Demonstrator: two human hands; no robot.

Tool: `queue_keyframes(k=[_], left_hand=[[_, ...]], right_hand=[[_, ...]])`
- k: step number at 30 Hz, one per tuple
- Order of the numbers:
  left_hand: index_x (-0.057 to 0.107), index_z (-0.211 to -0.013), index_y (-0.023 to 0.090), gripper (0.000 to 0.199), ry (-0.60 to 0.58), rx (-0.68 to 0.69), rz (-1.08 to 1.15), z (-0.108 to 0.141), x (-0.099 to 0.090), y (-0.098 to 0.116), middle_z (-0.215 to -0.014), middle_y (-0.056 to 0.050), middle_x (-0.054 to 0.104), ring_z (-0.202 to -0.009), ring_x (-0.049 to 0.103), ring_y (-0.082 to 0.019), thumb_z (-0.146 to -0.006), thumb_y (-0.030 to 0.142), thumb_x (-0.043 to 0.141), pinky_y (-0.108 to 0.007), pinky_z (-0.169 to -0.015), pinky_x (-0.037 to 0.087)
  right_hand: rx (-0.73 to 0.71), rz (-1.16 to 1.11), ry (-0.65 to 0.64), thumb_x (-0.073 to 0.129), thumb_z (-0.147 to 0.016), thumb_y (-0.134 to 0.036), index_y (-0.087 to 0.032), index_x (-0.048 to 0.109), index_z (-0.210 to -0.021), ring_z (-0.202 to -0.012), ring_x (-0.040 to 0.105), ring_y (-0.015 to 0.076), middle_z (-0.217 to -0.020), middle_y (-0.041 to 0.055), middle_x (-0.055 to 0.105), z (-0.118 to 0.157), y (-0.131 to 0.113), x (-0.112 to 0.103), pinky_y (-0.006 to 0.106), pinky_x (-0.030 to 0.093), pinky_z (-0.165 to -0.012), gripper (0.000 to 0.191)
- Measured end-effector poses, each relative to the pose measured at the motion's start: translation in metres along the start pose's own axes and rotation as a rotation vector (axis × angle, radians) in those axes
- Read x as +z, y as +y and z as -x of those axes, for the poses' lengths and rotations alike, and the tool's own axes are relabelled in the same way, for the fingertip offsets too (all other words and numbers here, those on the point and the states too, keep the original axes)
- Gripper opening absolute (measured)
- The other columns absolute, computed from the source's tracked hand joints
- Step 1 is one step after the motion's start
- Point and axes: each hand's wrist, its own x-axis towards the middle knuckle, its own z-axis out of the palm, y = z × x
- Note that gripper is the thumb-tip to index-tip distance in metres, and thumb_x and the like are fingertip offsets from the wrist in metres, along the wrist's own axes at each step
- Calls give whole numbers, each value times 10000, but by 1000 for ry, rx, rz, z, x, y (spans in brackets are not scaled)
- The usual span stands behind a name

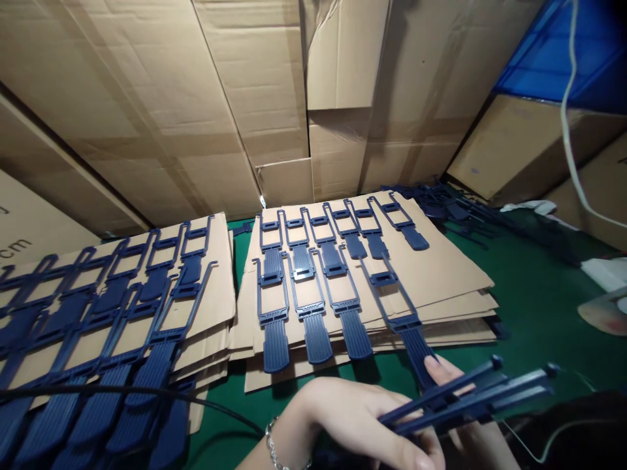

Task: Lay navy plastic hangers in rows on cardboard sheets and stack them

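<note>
My left hand [362, 421], with a chain bracelet at the wrist, is closed round a bundle of several dark blue plastic frames [509, 395] whose long bars point right. My right hand [443, 372] is partly hidden behind that bundle. Its thumb presses on the ribbed paddle end of one dark blue plastic frame [406, 323], which lies on a cardboard sheet [455, 281]. Left of it, more frames of the same kind [308, 307] rest in two rows, paddles toward me, some hanging over the sheet's front edge.
A second cardboard stack [215, 313] at left carries overlapping rows of frames. Loose blue parts [460, 209] are piled at the back right on the green table [533, 313]. Cardboard boxes [161, 85] wall the back. A black cable [210, 405] crosses the front left; a white cable [568, 130] hangs at right.
</note>
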Motion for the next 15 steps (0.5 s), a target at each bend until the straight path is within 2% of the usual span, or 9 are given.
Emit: queue_keyframes(k=[2, 5, 10, 15], left_hand=[[518, -849, 136, 279, -14, 51, -65, -1, -1, 1, -819, -48, 533, -736, 543, -157, -810, 405, 455, -261, -613, 465], [512, -833, 128, 231, 20, 87, -107, -3, -1, 4, -826, -51, 538, -747, 549, -155, -802, 349, 451, -267, -659, 471], [505, -810, 126, 197, 26, 138, -152, -4, 1, 9, -837, -60, 549, -812, 557, -168, -797, 314, 448, -284, -788, 463], [504, -818, 134, 218, 43, 149, -181, -5, 2, 4, -847, -61, 554, -802, 550, -170, -805, 341, 439, -289, -786, 462]], right_hand=[[76, 17, -18, 717, -608, -519, -160, 542, -695, -410, 342, 62, -493, -27, 430, 1, -2, 8, 189, 252, -375, 408], [159, -8, -138, 700, -615, -575, -164, 464, -645, -364, 269, 44, -422, -60, 336, 0, -8, 15, 180, 163, -370, 474], [198, -93, -250, 709, -594, -582, -180, 336, -536, -339, 259, 39, -377, -70, 278, -7, -15, 16, 178, 176, -357, 552], [252, -243, -407, 665, -625, -590, -195, 265, -504, -310, 150, 28, -351, -98, 138, -11, -18, 19, 171, 145, -329, 575]])
